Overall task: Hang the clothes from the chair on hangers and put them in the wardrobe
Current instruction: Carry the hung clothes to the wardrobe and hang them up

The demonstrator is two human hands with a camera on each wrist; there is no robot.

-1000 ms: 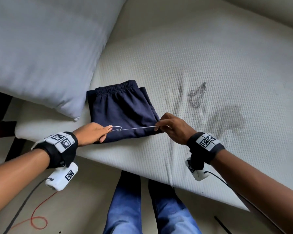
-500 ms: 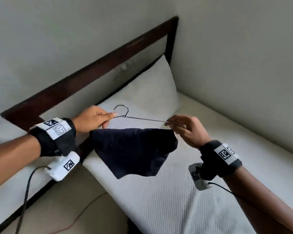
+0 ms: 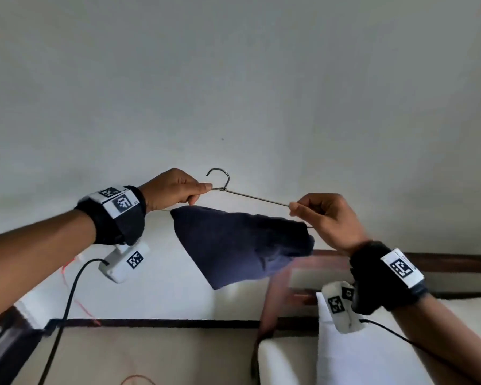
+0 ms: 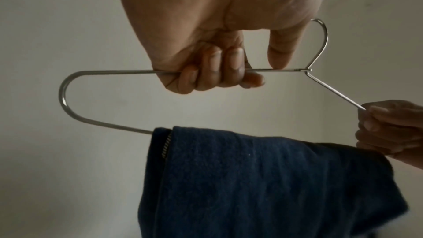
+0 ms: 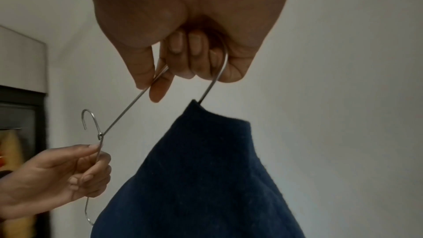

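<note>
A thin metal hanger [image 3: 257, 199] is held up in front of the plain wall, hook uppermost. Folded navy shorts [image 3: 239, 243] hang over its bottom bar. My left hand [image 3: 175, 190] grips the hanger's left shoulder wire just beside the hook. My right hand [image 3: 324, 215] grips the right shoulder and the bend at that end. The left wrist view shows my left hand [image 4: 213, 71] curled round the wire above the navy shorts [image 4: 263, 178]. In the right wrist view my right hand [image 5: 183, 64] pinches the hanger [image 5: 128, 108] over the shorts [image 5: 206, 178].
A dark wooden headboard [image 3: 450, 262] and a white pillow [image 3: 353, 354] lie at the lower right. A dark rail [image 3: 156, 323] runs along the bottom, with black and red cables [image 3: 67, 301] at the lower left. In the right wrist view a dark opening [image 5: 20, 133] stands at the left.
Both hands lifted the hanger with the shorts off the mattress and raised it higher. My view swung up from the bed to the wall.
</note>
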